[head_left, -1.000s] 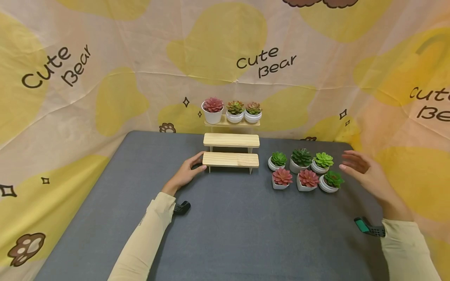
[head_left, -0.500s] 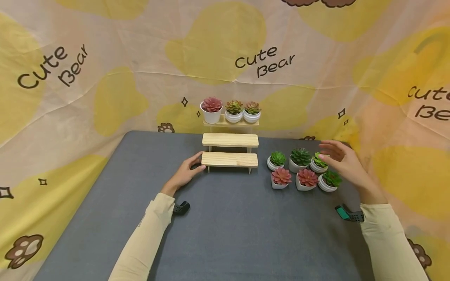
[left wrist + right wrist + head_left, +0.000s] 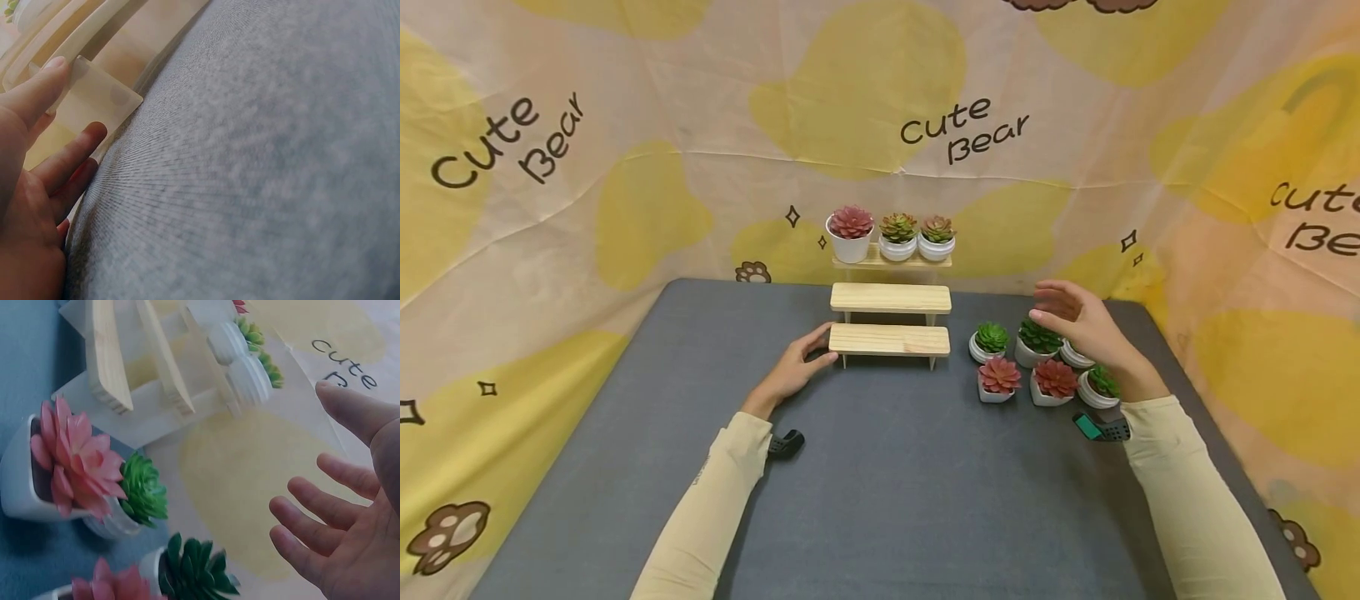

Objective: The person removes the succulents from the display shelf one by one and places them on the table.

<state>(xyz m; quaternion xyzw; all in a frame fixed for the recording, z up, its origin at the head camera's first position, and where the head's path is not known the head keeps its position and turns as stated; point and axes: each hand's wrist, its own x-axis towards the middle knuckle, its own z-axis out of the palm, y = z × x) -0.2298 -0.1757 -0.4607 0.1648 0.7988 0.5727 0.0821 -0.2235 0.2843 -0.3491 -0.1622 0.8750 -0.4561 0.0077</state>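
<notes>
A small three-tier wooden stand [image 3: 889,339] with clear side panels stands on the table. My left hand [image 3: 793,369] touches its left end at the lowest board; in the left wrist view the thumb [image 3: 47,84] lies by the board's edge and the other fingers extend near the clear side panel [image 3: 103,94]. My right hand [image 3: 1086,329] hovers, fingers spread and holding nothing, over potted succulents at the stand's right. Below it are a dark green succulent [image 3: 1036,354] and a white pot [image 3: 1075,357] whose plant the hand hides.
The top board holds a pink succulent [image 3: 850,237] and two smaller ones [image 3: 898,237]. Beside the stand are a green succulent [image 3: 991,340], two pink ones [image 3: 999,379] in square pots, and another green one [image 3: 1101,387]. A printed cloth [image 3: 850,100] hangs behind the grey table [image 3: 880,500].
My right hand has moved left from beyond the potted succulents to above their back row. The left hand has stayed at the stand's end, and the pots have not moved.
</notes>
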